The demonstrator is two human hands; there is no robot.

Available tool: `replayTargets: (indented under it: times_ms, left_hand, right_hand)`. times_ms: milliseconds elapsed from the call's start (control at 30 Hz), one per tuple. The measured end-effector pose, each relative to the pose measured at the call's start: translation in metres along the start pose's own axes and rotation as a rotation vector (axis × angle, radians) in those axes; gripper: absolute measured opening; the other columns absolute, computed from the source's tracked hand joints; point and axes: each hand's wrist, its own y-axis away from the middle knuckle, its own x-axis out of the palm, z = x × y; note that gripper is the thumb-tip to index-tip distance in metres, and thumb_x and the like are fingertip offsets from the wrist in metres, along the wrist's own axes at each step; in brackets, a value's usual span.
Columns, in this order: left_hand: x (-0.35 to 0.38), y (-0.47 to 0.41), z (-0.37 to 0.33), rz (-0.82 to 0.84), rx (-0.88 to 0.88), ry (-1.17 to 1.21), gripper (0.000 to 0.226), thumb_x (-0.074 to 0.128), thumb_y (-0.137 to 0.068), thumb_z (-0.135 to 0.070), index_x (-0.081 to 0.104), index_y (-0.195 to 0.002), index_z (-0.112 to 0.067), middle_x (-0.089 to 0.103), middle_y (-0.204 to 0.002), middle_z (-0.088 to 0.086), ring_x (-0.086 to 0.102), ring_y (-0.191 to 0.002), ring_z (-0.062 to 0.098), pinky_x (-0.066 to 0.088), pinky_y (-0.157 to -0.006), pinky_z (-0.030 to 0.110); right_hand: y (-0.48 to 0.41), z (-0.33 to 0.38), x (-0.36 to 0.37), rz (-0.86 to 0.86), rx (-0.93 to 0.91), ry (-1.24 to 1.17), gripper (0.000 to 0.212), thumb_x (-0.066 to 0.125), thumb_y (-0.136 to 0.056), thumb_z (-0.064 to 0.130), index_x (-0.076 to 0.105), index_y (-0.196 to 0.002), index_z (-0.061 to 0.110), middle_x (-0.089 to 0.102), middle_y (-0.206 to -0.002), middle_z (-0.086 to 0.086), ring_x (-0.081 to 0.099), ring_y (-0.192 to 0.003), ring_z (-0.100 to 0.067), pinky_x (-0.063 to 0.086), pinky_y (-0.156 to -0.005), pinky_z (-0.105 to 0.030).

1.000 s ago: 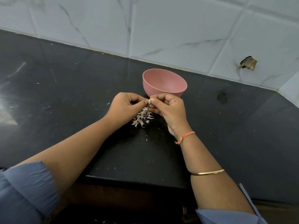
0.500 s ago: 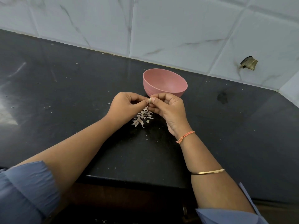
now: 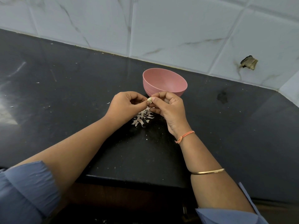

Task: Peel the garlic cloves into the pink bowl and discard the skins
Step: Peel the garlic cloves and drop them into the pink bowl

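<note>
From the head view, both hands meet over the dark desk [image 3: 68,97], just in front of the pink bowl [image 3: 165,83]. The left hand [image 3: 126,107] and the right hand [image 3: 169,109] pinch one small pale garlic clove [image 3: 149,99] between their fingertips; each grip is narrow and closed on the clove, with the remaining fingers curled in. The clove sits at the meeting point of the two thumbs, held above the desk and near the bowl's front rim without touching it.

The bowl stands upright on the desk close to the tiled wall [image 3: 178,26], and what shows of its inside looks bare.

Directly below the hands, a loose heap of thin, papery garlic skins [image 3: 142,118] lies on the desk, partly hidden by the fingers. Smaller flecks are scattered around it.

The right wrist carries an orange thread [image 3: 186,135], and a thin gold bangle [image 3: 207,171] sits further up the forearm. Blue sleeves [image 3: 27,188] are pushed up on both arms.

A dark chipped hole [image 3: 248,62] marks the wall to the right.
</note>
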Motion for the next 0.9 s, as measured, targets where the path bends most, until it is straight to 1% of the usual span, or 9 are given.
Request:
replayTargets:
  times_ms: [100,233,300,433,533,633,733,833,900]
  left_hand:
    - [-0.0001,0.0001,-0.0029,-0.014,0.010,0.039,0.008,0.070,-0.081,-0.018,0.068,-0.078,-0.025,0.067,-0.070,-0.012,0.061,-0.062,-0.004,0.048,-0.058,0.007]
    - [0.0003,0.0002,-0.0038,-0.003,0.007,0.060,0.006,0.069,-0.082,-0.014,0.068,-0.082,-0.020,0.065,-0.072,-0.012,0.058,-0.062,-0.008,0.046,-0.059,0.005]
    - [0.0005,0.0001,-0.0030,-0.001,0.008,0.057,0.005,0.068,-0.082,-0.014,0.068,-0.082,-0.019,0.065,-0.072,-0.011,0.058,-0.062,-0.007,0.046,-0.060,0.006]
    - [0.0005,-0.0002,-0.0022,-0.001,0.002,0.047,0.002,0.068,-0.083,-0.016,0.068,-0.082,-0.018,0.066,-0.073,-0.007,0.059,-0.062,-0.002,0.050,-0.061,0.012]
    - [0.0006,0.0000,-0.0025,-0.004,-0.010,0.027,0.001,0.067,-0.083,-0.017,0.068,-0.083,-0.017,0.068,-0.074,-0.004,0.062,-0.065,0.005,0.052,-0.064,0.020]
    - [0.0006,-0.0001,-0.0031,-0.022,-0.024,0.020,0.002,0.067,-0.083,-0.016,0.068,-0.082,-0.018,0.069,-0.075,-0.001,0.064,-0.069,0.013,0.053,-0.066,0.025]
    - [0.0002,-0.0003,-0.0031,-0.029,-0.023,0.003,0.010,0.067,-0.082,-0.016,0.066,-0.077,-0.024,0.067,-0.072,-0.006,0.062,-0.066,0.009,0.052,-0.065,0.023]
    - [0.0006,-0.0004,-0.0019,-0.018,-0.014,-0.015,0.004,0.067,-0.082,-0.016,0.068,-0.081,-0.020,0.068,-0.073,-0.005,0.062,-0.066,0.008,0.053,-0.066,0.023]
    - [0.0008,-0.0005,-0.0014,-0.015,0.001,-0.022,0.004,0.067,-0.082,-0.017,0.068,-0.080,-0.020,0.067,-0.073,-0.007,0.060,-0.065,0.004,0.052,-0.065,0.019]
  right_hand:
    - [-0.0005,-0.0012,0.0003,0.008,-0.018,0.034,0.011,0.062,-0.084,-0.002,0.062,-0.080,0.008,0.066,-0.078,-0.007,0.066,-0.071,-0.011,0.057,-0.065,-0.025]
    - [-0.0008,-0.0021,0.0010,0.020,-0.042,0.072,0.012,0.061,-0.084,-0.004,0.058,-0.083,0.007,0.063,-0.077,-0.007,0.064,-0.066,-0.006,0.055,-0.061,-0.021]
    - [-0.0003,-0.0022,0.0016,0.033,-0.059,0.098,0.012,0.059,-0.084,-0.005,0.056,-0.086,0.007,0.060,-0.075,-0.007,0.062,-0.063,-0.005,0.054,-0.058,-0.020]
    - [0.0004,-0.0026,0.0023,0.059,-0.102,0.176,0.011,0.058,-0.085,-0.003,0.060,-0.087,0.007,0.059,-0.075,-0.009,0.059,-0.065,-0.011,0.053,-0.057,-0.019]
    - [-0.0001,-0.0042,0.0025,0.067,-0.134,0.226,0.014,0.059,-0.086,-0.002,0.064,-0.085,0.012,0.062,-0.074,-0.006,0.061,-0.066,-0.012,0.054,-0.058,-0.021]
    - [-0.0003,-0.0058,0.0024,0.078,-0.152,0.244,0.016,0.061,-0.085,0.000,0.065,-0.086,0.015,0.065,-0.077,-0.004,0.064,-0.069,-0.012,0.057,-0.062,-0.025]
    - [0.0003,-0.0063,0.0019,0.093,-0.174,0.273,0.014,0.063,-0.085,0.001,0.066,-0.089,0.014,0.067,-0.081,-0.007,0.066,-0.072,-0.016,0.059,-0.068,-0.032]
    - [0.0009,-0.0060,0.0018,0.077,-0.171,0.286,0.012,0.062,-0.085,0.000,0.067,-0.089,0.010,0.067,-0.077,-0.005,0.066,-0.068,-0.012,0.058,-0.065,-0.025]
    - [0.0010,-0.0058,0.0023,0.048,-0.163,0.277,0.010,0.062,-0.085,0.000,0.067,-0.089,0.007,0.066,-0.073,-0.003,0.065,-0.064,-0.007,0.056,-0.062,-0.022]
